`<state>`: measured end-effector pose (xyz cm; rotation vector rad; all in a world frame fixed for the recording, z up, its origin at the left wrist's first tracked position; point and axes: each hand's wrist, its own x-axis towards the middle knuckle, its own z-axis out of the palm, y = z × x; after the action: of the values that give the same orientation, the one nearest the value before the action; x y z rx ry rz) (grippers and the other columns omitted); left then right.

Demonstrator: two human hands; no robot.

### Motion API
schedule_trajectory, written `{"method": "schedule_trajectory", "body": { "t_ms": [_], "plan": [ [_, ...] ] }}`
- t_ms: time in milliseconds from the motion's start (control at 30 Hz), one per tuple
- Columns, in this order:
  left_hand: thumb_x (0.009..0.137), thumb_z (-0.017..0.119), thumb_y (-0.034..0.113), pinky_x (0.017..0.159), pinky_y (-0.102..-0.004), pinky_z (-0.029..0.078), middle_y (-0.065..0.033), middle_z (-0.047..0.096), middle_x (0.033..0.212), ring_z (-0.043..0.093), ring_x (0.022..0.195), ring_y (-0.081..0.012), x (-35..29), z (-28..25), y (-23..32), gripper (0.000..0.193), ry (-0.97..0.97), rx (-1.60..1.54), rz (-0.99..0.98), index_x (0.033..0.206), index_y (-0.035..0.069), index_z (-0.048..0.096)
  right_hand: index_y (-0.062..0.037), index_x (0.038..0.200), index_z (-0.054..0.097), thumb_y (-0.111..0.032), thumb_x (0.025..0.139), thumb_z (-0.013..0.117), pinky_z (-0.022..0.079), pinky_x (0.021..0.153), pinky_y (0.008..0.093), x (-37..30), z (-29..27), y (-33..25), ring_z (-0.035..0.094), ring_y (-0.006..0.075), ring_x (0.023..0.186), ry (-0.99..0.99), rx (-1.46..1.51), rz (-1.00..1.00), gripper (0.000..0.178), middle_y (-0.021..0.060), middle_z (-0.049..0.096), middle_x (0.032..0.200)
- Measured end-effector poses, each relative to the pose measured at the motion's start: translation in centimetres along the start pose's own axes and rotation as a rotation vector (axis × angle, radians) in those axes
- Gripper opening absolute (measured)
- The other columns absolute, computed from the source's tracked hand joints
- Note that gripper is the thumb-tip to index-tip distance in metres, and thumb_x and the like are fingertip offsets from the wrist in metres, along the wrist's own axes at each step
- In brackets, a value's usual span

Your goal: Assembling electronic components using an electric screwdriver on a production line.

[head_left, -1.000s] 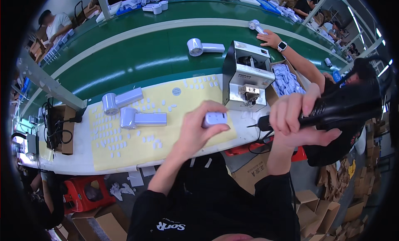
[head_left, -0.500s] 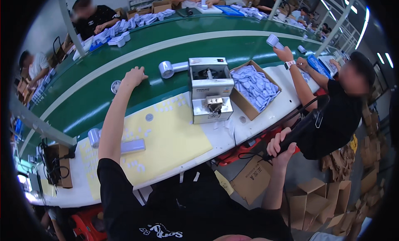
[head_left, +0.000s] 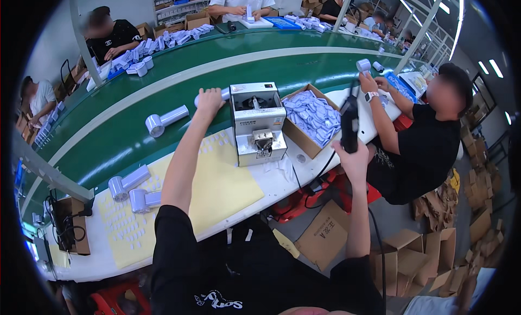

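My left hand [head_left: 210, 102] is closed round a pale lavender handheld device [head_left: 225, 93] with a round head, over the green belt just left of the silver machine [head_left: 259, 122]. Most of that device is hidden by the hand. In my right hand [head_left: 354, 158], off the table's front edge, is a black corded hand tool [head_left: 350, 122], held upright; it looks like an electric screwdriver. Another such device [head_left: 156, 125] lies on the belt to the left. Two more, one device [head_left: 120, 187] and a second [head_left: 142, 200] partly behind my left forearm, rest on the yellow sheet [head_left: 228, 190].
A cardboard box [head_left: 305, 138] full of small pale parts stands right of the machine. Several small white pieces [head_left: 127, 228] lie in rows on the sheet. A co-worker [head_left: 420, 127] sits at the right. Open cartons [head_left: 404, 255] stand on the floor. Others work beyond the belt.
My left hand has moved right across the belt and closed round a device beside the machine. My right hand has swung the black tool upright. The whole view has shifted.
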<state>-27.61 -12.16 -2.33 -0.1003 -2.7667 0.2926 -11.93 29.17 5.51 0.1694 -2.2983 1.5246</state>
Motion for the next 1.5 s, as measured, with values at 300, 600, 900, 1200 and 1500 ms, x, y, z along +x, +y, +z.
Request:
{"method": "schedule_trajectory", "body": {
  "t_ms": [300,600,900,1200,1500],
  "plan": [
    [0.084,0.056,0.033,0.064,-0.0336,0.047,-0.0132,0.063,0.078,0.062,0.073,-0.0214,-5.2,-14.5,-4.3,0.039,0.510,-1.338,-0.381,0.100,-0.002,0.050,-0.0007,0.092,0.060,-0.019,0.070,0.069,0.047,0.064,0.0439,3.7,3.5,2.5,0.060,0.0399,0.072,-0.066,-0.767,-0.144,0.030,0.0217,0.062,0.073],
    [0.085,0.055,0.009,0.076,-0.0277,0.045,-0.0086,0.056,0.099,0.057,0.083,-0.0138,-15.3,-24.8,7.8,0.030,0.445,-1.732,-0.010,0.111,0.003,0.042,0.0019,0.090,0.059,-0.014,0.072,0.067,0.048,0.063,0.0378,4.0,3.7,3.5,0.063,0.0351,0.069,0.117,-0.674,-0.183,0.025,0.0198,0.063,0.073],
    [0.078,0.067,0.014,0.077,-0.0309,0.046,-0.0128,0.058,0.101,0.060,0.090,-0.0229,-22.7,-20.1,12.0,0.049,0.132,-1.738,-0.115,0.119,0.005,0.042,-0.0009,0.073,0.050,0.002,0.082,0.059,0.045,0.060,0.0233,-3.3,6.4,-6.3,0.056,0.0092,0.064,0.060,0.101,-0.524,0.013,0.0103,0.064,0.077],
    [0.074,0.071,0.012,0.080,-0.0311,0.046,-0.0143,0.060,0.100,0.061,0.094,-0.0281,-24.2,-18.7,11.4,0.055,0.245,-1.766,-0.010,0.121,0.007,0.043,-0.0041,0.071,0.044,0.004,0.072,0.064,0.039,0.041,0.0228,-7.8,8.7,-9.3,0.052,0.0141,0.044,-0.290,-0.139,-1.201,0.021,0.0158,0.068,0.088],
    [0.071,0.073,0.016,0.076,-0.0322,0.046,-0.0130,0.060,0.100,0.061,0.089,-0.0293,-24.3,-17.7,10.3,0.062,0.201,-1.817,-0.108,0.123,0.006,0.040,-0.0025,0.067,0.049,-0.001,0.070,0.062,0.038,0.042,0.0217,-8.5,10.1,-9.4,0.051,0.0145,0.045,-0.325,-0.179,-1.237,0.013,0.0130,0.067,0.093]
  ]
}}
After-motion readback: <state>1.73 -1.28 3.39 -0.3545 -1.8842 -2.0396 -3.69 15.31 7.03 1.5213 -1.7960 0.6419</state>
